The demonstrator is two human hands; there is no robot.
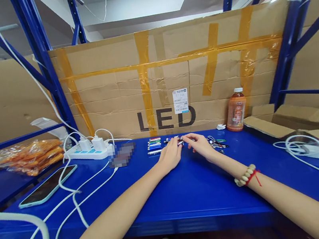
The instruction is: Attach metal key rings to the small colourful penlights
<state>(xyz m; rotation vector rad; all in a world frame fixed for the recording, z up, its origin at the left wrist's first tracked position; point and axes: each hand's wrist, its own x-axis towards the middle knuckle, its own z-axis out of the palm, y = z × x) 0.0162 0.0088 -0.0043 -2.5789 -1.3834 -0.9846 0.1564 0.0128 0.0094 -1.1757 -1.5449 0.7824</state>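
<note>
The blue bench (pixel 208 196) is backed by cardboard (pixel 114 102); pens (pixel 154 146) are lined up beside the left hand (pixel 171 154), with small loose items (pixel 219 141) strewn past the right hand (pixel 201 145). Fine sorting or handling seems under way, for which steady fingertips are called for. Both forearms are stretched forward, fingers bent and nearly meeting; whether anything is gripped cannot be told.

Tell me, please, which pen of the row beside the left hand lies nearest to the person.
The pale, silvery pen at the row's near end; the row's other pens lie beyond it, toward the cardboard.
</note>
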